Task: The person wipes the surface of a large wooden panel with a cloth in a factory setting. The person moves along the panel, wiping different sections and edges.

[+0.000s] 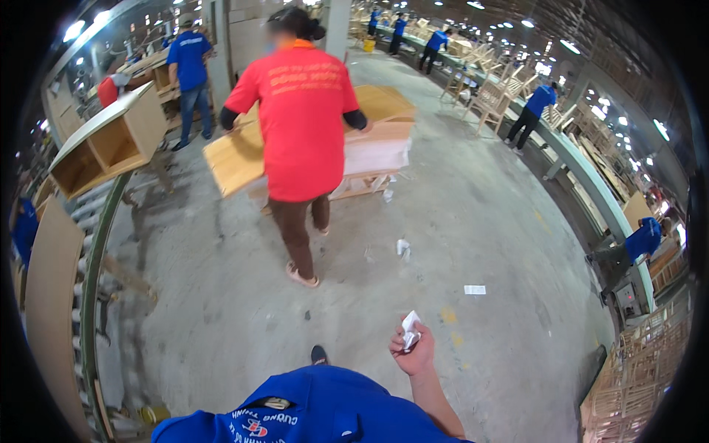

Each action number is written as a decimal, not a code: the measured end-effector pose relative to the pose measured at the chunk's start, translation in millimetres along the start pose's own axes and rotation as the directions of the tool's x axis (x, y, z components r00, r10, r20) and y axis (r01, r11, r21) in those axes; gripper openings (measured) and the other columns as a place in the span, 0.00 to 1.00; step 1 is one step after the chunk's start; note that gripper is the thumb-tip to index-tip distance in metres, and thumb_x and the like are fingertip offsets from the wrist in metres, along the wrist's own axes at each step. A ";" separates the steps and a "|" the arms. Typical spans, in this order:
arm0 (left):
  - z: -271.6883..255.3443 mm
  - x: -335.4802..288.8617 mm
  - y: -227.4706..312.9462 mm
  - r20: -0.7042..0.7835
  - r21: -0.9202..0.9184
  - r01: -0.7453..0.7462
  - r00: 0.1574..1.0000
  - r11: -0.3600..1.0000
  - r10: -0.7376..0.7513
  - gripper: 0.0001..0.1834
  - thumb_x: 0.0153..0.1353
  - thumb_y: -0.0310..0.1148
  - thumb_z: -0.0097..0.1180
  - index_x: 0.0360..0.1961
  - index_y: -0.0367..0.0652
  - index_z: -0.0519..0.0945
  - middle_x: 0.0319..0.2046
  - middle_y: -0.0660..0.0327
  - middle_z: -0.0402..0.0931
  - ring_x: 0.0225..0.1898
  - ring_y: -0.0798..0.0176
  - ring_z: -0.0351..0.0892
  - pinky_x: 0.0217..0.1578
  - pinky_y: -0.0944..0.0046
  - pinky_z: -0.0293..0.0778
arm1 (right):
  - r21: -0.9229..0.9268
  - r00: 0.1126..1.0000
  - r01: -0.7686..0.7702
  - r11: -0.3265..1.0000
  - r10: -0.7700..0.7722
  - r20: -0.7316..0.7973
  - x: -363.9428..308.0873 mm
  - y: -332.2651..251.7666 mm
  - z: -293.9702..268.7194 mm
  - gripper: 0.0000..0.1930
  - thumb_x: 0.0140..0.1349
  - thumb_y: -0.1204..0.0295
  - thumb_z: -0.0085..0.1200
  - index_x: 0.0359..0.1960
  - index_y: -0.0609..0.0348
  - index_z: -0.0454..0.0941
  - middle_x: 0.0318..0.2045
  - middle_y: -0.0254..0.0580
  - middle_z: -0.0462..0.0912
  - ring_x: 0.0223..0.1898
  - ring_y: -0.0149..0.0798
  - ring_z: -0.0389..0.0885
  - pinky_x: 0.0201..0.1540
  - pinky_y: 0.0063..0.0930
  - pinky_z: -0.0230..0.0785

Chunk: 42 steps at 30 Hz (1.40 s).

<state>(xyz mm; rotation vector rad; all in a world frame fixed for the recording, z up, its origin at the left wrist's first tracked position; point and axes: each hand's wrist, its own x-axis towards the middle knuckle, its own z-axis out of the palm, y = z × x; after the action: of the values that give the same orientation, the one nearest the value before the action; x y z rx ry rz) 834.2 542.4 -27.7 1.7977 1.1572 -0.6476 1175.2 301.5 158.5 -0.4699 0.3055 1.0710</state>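
A crumpled piece of white paper is gripped in my right hand, with the fingers curled around it. My right forearm reaches out from the lower edge over the concrete floor. I cannot see my left hand. Ahead of me a person in a red shirt, turned away, has a hand on a yellowish wooden panel. Beside that person stands a stack of wooden panels with white sheets in it.
Left, a wooden cabinet sits on a roller conveyor, near a large panel. Paper scraps and a white slip lie on the floor. Right, workers in blue line a long conveyor; wooden frames are piled nearer.
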 end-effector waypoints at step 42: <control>-14.7 170.4 330.5 -0.169 -0.351 0.143 0.962 0.925 -0.212 0.17 0.53 0.41 0.44 0.34 0.40 0.77 0.33 0.46 0.76 0.37 0.47 0.76 0.37 0.50 0.69 | -0.056 0.989 -0.081 0.995 0.074 -0.127 269.6 -365.2 51.4 0.16 0.55 0.60 0.45 0.44 0.53 0.70 0.25 0.35 0.69 0.20 0.30 0.62 0.21 0.23 0.53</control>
<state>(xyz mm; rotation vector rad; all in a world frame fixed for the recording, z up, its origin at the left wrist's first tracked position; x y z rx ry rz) 1205.2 571.0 -25.0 1.5016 1.4869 -0.3434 1623.5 389.5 159.1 -0.5848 0.4050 1.1314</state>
